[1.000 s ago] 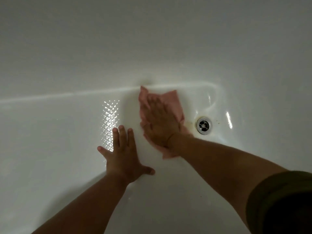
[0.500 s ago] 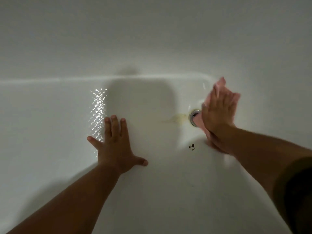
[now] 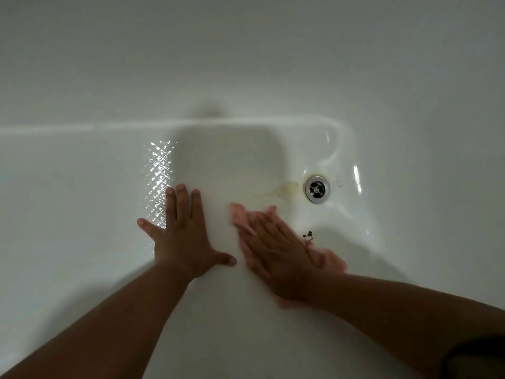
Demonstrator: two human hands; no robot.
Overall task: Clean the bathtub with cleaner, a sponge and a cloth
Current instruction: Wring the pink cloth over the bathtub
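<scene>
Head view: a person's right hand (image 3: 276, 251) lies flat, fingers straight, pressing a thin pink cloth (image 3: 238, 214) onto the floor of a glossy white bathtub (image 3: 82, 192), below-left of the round chrome drain (image 3: 317, 189). The left hand (image 3: 183, 237), palm down with fingers spread, rests farther left of the drain, just beside the cloth. A yellowish stain (image 3: 284, 188) trails left from the drain, and a dark speck (image 3: 308, 234) lies below it.

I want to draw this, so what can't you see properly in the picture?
Head view:
Pink cloth: mostly under the right hand, blurred.
Dark specks near the drain: too small to identify.
Dark sleeve: cut off by the corner.
Sponge, cleaner: out of frame.
</scene>
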